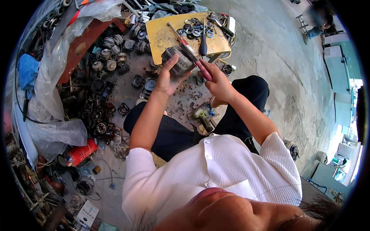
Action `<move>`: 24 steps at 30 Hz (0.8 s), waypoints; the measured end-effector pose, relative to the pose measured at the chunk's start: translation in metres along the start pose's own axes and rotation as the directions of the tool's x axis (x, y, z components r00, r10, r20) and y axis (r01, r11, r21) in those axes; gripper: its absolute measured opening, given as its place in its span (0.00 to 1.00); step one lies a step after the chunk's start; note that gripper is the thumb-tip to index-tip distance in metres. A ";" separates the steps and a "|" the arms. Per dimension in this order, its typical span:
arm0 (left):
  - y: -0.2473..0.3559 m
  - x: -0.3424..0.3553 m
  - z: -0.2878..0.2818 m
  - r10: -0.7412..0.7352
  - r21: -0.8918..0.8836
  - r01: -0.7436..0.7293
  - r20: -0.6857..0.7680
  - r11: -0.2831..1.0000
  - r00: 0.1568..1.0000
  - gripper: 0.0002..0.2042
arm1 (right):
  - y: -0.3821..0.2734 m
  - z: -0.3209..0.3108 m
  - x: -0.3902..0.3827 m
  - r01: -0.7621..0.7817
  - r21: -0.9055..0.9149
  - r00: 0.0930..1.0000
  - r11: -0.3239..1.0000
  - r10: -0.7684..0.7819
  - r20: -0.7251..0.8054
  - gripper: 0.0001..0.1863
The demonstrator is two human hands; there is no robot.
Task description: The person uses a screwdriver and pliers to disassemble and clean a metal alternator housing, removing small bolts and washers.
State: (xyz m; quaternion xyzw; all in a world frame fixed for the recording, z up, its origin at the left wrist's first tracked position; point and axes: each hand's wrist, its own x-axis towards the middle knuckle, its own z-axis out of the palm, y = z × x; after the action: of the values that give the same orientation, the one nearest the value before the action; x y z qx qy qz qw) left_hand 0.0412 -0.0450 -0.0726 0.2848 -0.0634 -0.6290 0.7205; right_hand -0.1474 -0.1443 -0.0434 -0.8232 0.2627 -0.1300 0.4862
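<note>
In the head view, my left hand point(168, 77) grips a dark, dusty cylindrical metal motor part point(177, 59) over the near end of a yellow-topped stool or small table point(158, 32). My right hand point(216, 79) is closed on a red-handled tool point(204, 69), whose dark end lies against the part. Just behind them, on the yellow top, are a long tool with red and white handle point(177, 32), a black-handled screwdriver point(203, 45), a pile of rings and small parts point(189, 29) and a hammer-like tool point(222, 27).
Heaps of motor parts point(110, 57) cover the left floor beside plastic sheeting point(50, 100) and a red container point(81, 154). A green power tool point(202, 117) lies among debris between my legs. Another person point(316, 29) is at the upper right, above pale green cabinets point(333, 69).
</note>
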 end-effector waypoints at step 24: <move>-0.002 -0.011 0.005 0.219 0.304 -0.213 0.015 0.929 0.976 0.35 | -0.022 -0.017 -0.012 -0.316 0.186 0.938 0.931 0.276 0.209 0.31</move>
State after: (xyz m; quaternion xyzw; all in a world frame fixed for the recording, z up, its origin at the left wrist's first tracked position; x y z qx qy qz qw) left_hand 0.0348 -0.0361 -0.0663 0.3892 -0.1835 -0.5260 0.7336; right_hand -0.1589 -0.1416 -0.0151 -0.7244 0.3237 -0.0082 0.6087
